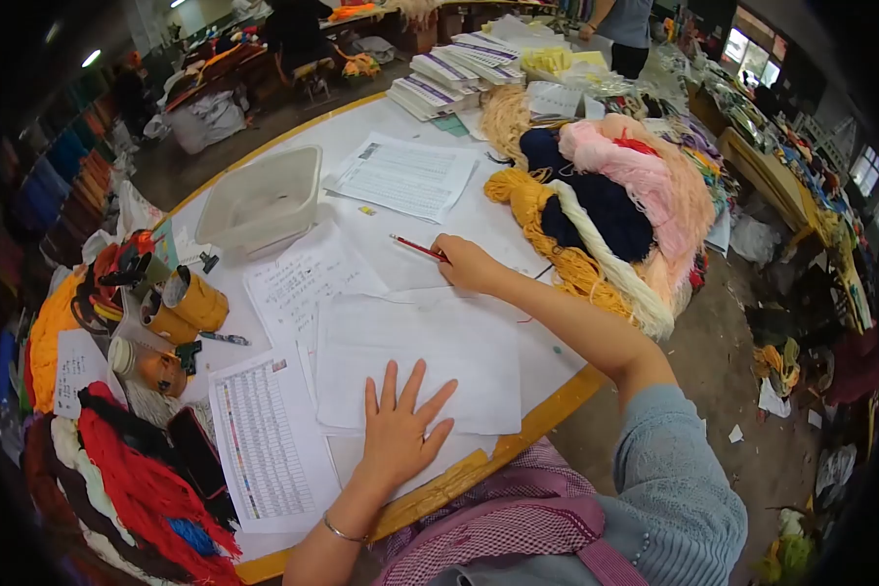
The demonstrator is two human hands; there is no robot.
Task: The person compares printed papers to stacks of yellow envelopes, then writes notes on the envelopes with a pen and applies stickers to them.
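My left hand [400, 430] lies flat with its fingers spread on a blank white sheet of paper [410, 342] at the table's near edge. Above that sheet's top edge, my right hand [467, 264] is closed around a red pencil [422, 248], whose dark tip points up and left. Left of the blank sheet, a handwritten page [298, 283] lies partly beneath it. A printed chart [269, 439] with a column of small coloured squares is near my left hand. Farther back rests another printed sheet [402, 176].
A translucent plastic tub [264, 200] stands at the back left. Orange holders [197, 305] with tools are at the left, above red yarn [132, 459]. Yarn skeins in yellow [523, 200], navy and pink [635, 161] pile up at the right. Stacked papers [454, 73] and another person [625, 29] are beyond.
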